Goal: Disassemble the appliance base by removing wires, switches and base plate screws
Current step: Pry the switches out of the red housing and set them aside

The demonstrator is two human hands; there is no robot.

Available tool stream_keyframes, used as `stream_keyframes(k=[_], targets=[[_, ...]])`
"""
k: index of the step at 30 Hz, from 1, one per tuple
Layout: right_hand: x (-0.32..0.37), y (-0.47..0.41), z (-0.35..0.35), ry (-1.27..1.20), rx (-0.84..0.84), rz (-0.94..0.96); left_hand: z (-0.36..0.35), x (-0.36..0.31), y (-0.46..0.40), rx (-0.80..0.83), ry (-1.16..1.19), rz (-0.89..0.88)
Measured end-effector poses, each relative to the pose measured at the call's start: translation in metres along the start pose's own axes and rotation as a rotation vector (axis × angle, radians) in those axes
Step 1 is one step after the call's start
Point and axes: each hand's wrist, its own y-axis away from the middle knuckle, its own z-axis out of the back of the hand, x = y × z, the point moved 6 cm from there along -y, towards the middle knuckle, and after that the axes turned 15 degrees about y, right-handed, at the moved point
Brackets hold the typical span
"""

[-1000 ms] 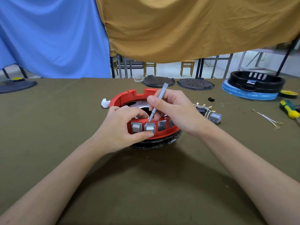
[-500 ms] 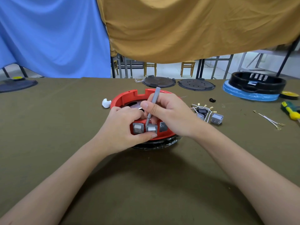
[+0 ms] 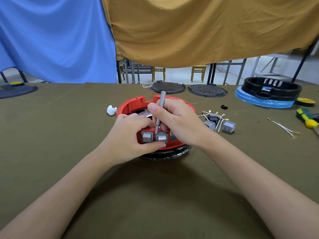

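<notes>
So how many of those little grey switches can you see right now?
4. Two sit in the red base: left switch, and a second switch under the tool tip. Two lie loose on the table: one, another among wires. Hands may hide more.

Open olive-green cloth tabletop (image 3: 51, 152) left of and in front of round red plastic appliance base (image 3: 131, 106), loose grey rocker switches with white wires (image 3: 219, 122) crowding its right, small white scrap (image 3: 111, 109) near its left rim, two dark round plates (image 3: 188, 88) behind

Gray tool's (image 3: 159, 112) tip hidden behind the switch (image 3: 162, 136), red base's (image 3: 133, 105) interior mostly covered by both hands, green-yellow screwdriver (image 3: 307, 117) cut off at right edge
</notes>
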Motion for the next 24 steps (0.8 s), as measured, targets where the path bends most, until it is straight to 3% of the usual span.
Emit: stream_keyframes(k=[6, 16, 24], targets=[[0.008, 0.007, 0.003, 0.135, 0.062, 0.114, 0.001, -0.007, -0.003, 0.003, 0.063, -0.050], [0.016, -0.010, -0.009, 0.159, 0.143, 0.032, 0.001, -0.002, -0.002, -0.016, 0.065, 0.022], [0.004, 0.003, 0.001, 0.057, 0.030, 0.067, 0.001, -0.003, -0.003, -0.016, 0.070, 0.020]])
